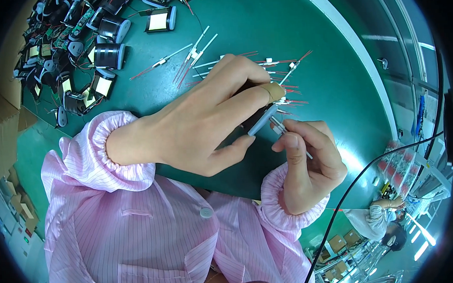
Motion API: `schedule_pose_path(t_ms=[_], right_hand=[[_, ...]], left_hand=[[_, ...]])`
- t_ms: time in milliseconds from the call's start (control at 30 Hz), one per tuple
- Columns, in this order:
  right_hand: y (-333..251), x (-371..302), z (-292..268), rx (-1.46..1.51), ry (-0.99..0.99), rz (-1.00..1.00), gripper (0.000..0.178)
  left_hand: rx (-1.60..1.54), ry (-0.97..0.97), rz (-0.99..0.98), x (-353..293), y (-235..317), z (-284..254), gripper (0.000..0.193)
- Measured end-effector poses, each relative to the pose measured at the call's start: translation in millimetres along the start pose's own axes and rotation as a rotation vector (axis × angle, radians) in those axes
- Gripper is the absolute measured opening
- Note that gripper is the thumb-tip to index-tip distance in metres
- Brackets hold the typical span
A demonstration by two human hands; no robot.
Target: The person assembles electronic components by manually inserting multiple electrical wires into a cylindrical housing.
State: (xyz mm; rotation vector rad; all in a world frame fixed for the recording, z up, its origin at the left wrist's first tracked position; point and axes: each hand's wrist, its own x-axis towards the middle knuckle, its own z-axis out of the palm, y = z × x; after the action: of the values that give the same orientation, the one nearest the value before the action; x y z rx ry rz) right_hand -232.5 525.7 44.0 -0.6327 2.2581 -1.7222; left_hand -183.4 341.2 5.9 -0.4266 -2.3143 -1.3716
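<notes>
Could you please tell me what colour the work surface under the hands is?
The work surface is dark green with a pale edge strip, seen best in the head view.

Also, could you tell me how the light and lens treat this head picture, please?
Head view: fisheye bends the white table edge into a curve; glare falls on the green table beside the right hand; the left hand is sharp, the corners black.
</notes>
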Motion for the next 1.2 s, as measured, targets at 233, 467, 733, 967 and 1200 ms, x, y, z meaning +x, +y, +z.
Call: schedule_pose_path(t_ms=[233,467,733,967,1200], right_hand=[[-2.7,6.9,-0.9,-0.416,-0.108,-0.003,0.015],[4.3,9.8,-2.2,-0.333,-0.115,-0.036,0.011],[7.1,12.0,-4.8,-0.178,-0.202,-0.004,0.005],[8.0,7.7,8.1,-0.424,-0.177,-0.145,0.010],[17.2,7.8,12.4,-0.522,-0.083,-0.421,0.022]], left_hand=[[-0.084,-0.150,-0.111,-4.8,-2.9,-8.8,0.052],[-0.744,-0.243,-0.698,0.9,-4.8,-18.0,0.038],[-0.887,-0.155,-0.627,-5.0,-7.4,-15.2,0.030],[-0.596,-0.138,-0.535,-7.1,-2.7,-7.9,0.027],[-0.400,-0.099,-0.428,-4.9,-1.1,-16.2,0.029]])
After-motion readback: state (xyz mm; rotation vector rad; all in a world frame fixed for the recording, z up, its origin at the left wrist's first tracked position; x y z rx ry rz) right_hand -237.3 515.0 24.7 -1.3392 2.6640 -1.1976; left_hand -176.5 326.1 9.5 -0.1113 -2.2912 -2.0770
